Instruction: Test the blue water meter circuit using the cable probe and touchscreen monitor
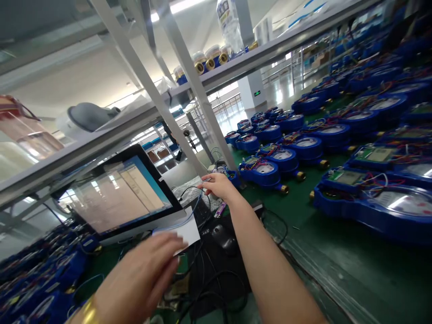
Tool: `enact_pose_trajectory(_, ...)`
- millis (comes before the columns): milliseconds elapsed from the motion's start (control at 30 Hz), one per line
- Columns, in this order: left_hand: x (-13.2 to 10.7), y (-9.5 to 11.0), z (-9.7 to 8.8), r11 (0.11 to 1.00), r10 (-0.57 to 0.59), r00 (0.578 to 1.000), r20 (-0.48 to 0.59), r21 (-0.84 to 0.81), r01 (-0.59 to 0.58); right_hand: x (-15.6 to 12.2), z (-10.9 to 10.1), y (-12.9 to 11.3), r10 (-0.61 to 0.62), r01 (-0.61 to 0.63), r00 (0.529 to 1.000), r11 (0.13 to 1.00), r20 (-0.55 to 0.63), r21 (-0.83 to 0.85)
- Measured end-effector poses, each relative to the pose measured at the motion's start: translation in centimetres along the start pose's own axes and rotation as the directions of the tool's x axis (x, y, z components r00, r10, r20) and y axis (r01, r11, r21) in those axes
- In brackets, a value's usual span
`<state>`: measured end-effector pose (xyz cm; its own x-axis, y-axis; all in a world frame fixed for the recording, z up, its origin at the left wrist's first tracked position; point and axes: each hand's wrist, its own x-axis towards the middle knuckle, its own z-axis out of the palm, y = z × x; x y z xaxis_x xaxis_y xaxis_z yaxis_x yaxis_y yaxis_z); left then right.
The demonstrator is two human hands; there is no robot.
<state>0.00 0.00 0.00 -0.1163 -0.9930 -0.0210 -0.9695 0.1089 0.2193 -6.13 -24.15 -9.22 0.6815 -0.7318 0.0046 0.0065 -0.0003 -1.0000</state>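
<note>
My left hand (141, 274) is low in the middle and holds a white card (184, 230) by its near edge, just in front of the monitor (118, 193). A gold bangle sits on that wrist. My right hand (218, 185) reaches forward and pinches a thin blue wire (195, 208) beside a blue water meter (229, 173) at the near end of a row. The wire curves down toward the card. A black mouse (224, 237) lies under my right forearm.
Rows of blue water meters (303, 146) with open electronics cover the green bench (337, 265) at right; more lie at lower left (33, 279). Black cables (209, 288) tangle in front. A slanted metal frame (199, 90) carries a shelf with brass-fitted meters (209, 58).
</note>
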Motion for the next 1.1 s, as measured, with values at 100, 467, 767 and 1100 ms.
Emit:
enact_pose_trajectory(100,7.6,-5.6,0.1,0.850,-0.049,0.998,-0.045,0.523,0.065,0.0,-0.7,0.2,-0.041,0.025,0.997,0.972,-0.063,-0.233)
enact_pose_trajectory(467,8.6,-13.8,1.3,0.550,0.174,0.985,0.022,0.827,-0.116,0.0,-2.9,0.3,-0.068,0.010,0.997,0.678,-0.048,-0.735)
enact_pose_trajectory(767,4.7,-12.8,1.4,0.519,0.376,0.926,-0.006,0.830,-0.205,0.2,-3.1,1.0,0.025,0.005,0.999,0.602,0.025,-0.798)
enact_pose_trajectory(1100,3.0,-12.1,1.3,0.492,0.422,0.907,0.006,0.839,-0.234,0.3,-2.3,0.9,0.001,0.096,0.993,0.591,0.120,-0.801)
